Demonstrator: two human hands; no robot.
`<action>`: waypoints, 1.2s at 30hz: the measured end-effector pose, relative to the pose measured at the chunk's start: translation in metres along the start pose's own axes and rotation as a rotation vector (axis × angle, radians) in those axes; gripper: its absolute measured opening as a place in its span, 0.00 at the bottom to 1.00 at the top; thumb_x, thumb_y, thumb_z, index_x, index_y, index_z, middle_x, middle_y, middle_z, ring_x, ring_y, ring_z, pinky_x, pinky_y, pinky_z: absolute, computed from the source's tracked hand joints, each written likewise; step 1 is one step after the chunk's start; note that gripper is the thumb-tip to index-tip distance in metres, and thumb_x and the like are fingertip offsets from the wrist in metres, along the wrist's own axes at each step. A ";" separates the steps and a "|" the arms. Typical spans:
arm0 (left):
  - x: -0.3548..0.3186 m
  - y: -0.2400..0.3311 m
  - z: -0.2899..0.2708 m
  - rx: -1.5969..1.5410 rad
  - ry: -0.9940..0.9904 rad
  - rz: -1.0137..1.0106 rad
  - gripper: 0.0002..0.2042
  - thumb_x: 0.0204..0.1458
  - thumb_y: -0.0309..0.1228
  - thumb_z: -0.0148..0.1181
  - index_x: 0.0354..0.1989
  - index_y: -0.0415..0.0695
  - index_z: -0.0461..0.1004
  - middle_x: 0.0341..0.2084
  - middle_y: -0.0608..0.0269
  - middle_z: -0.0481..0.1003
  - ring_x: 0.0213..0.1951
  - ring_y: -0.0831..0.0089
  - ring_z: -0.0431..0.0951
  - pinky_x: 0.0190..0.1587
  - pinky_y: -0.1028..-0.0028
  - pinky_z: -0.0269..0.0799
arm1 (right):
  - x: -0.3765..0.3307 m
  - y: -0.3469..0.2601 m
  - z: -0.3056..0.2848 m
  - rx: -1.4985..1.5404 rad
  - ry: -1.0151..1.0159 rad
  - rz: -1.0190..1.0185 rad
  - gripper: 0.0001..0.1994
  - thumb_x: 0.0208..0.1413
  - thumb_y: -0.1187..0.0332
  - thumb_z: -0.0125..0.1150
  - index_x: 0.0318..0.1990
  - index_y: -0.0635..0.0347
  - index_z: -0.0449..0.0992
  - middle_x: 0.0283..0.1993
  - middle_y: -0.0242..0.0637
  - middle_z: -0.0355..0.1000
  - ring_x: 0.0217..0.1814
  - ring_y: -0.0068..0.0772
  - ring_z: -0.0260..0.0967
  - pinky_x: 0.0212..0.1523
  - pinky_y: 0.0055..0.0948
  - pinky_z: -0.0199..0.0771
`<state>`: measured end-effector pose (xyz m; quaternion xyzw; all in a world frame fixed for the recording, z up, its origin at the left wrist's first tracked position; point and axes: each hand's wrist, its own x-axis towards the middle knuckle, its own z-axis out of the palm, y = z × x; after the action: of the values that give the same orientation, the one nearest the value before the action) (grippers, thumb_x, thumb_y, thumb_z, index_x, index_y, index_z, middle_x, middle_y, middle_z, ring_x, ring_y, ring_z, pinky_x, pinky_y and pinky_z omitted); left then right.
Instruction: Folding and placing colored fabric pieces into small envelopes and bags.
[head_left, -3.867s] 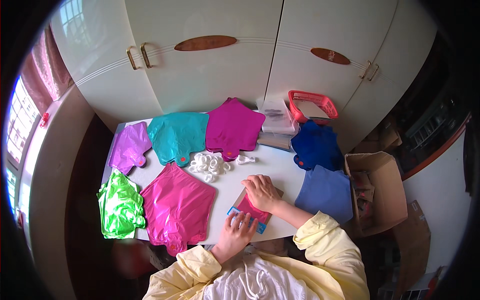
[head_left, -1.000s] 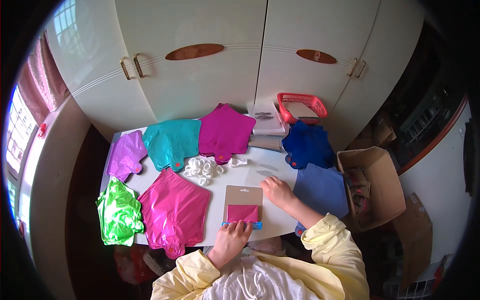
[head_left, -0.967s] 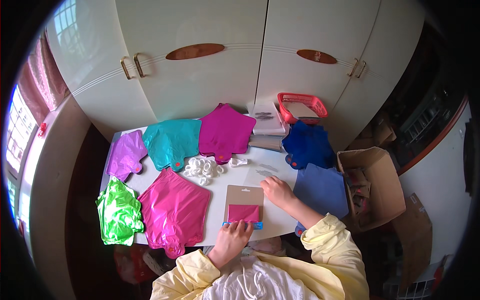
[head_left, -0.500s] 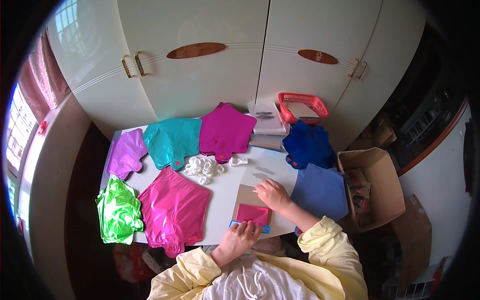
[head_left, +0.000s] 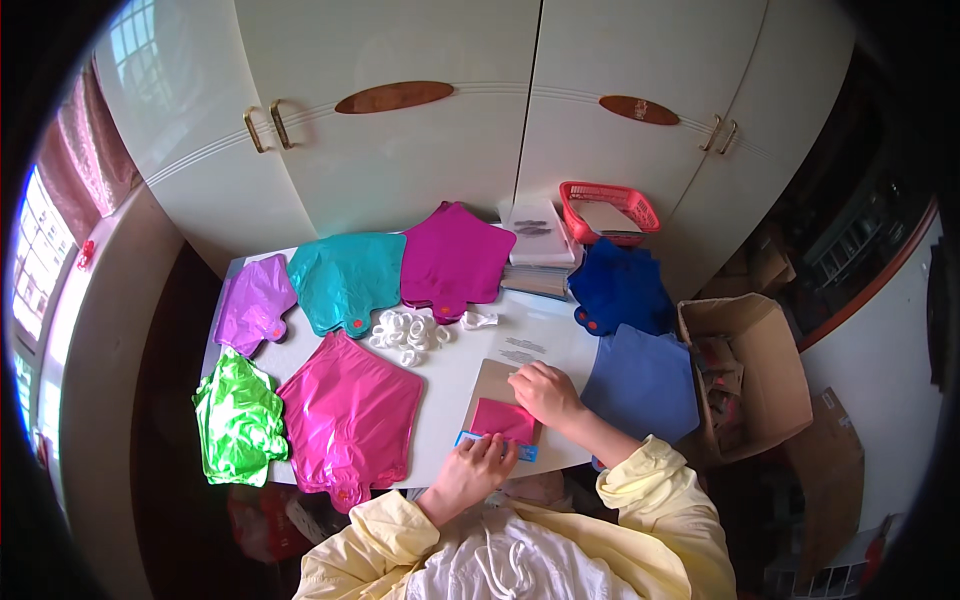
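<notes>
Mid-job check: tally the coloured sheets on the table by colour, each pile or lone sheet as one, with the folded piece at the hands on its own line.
Lilac pile: 1
Teal pile: 1
Magenta pile: 1
Pink pile: 1
Green pile: 1
Dark blue pile: 1
Light blue pile: 1
Folded pink piece: 1
Total: 8

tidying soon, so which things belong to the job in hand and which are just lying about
Likely job: brown card at right hand, pink packet, blue strip at left hand; perhaps pink foil shapes.

Likely lying about: small red windowsill object, red bundle, flattened cardboard.
</notes>
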<state>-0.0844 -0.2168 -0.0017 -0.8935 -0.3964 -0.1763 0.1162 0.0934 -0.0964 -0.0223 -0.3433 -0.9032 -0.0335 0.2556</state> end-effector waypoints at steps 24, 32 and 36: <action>0.014 -0.004 0.015 0.036 -0.023 0.032 0.16 0.44 0.31 0.53 0.44 0.43 0.71 0.39 0.55 0.74 0.40 0.66 0.77 0.39 0.71 0.75 | -0.002 -0.011 -0.008 -0.105 0.141 0.026 0.07 0.41 0.70 0.61 0.24 0.53 0.67 0.25 0.29 0.64 0.31 0.28 0.69 0.27 0.27 0.74; 0.013 -0.003 0.017 0.036 -0.010 0.036 0.16 0.44 0.31 0.54 0.43 0.43 0.71 0.39 0.54 0.74 0.40 0.66 0.77 0.39 0.71 0.75 | 0.004 -0.004 -0.005 -0.098 0.096 -0.101 0.07 0.40 0.69 0.61 0.23 0.51 0.67 0.24 0.28 0.65 0.30 0.27 0.69 0.26 0.27 0.73; 0.013 -0.003 0.016 0.041 -0.014 0.038 0.16 0.44 0.31 0.54 0.43 0.43 0.71 0.39 0.54 0.75 0.40 0.66 0.77 0.39 0.71 0.75 | 0.005 -0.005 -0.003 -0.080 0.118 -0.037 0.07 0.40 0.69 0.62 0.23 0.52 0.67 0.24 0.28 0.65 0.30 0.28 0.69 0.26 0.28 0.73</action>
<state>-0.0752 -0.2007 -0.0114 -0.8995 -0.3837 -0.1594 0.1351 0.0880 -0.0980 -0.0162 -0.3337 -0.8908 -0.0943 0.2937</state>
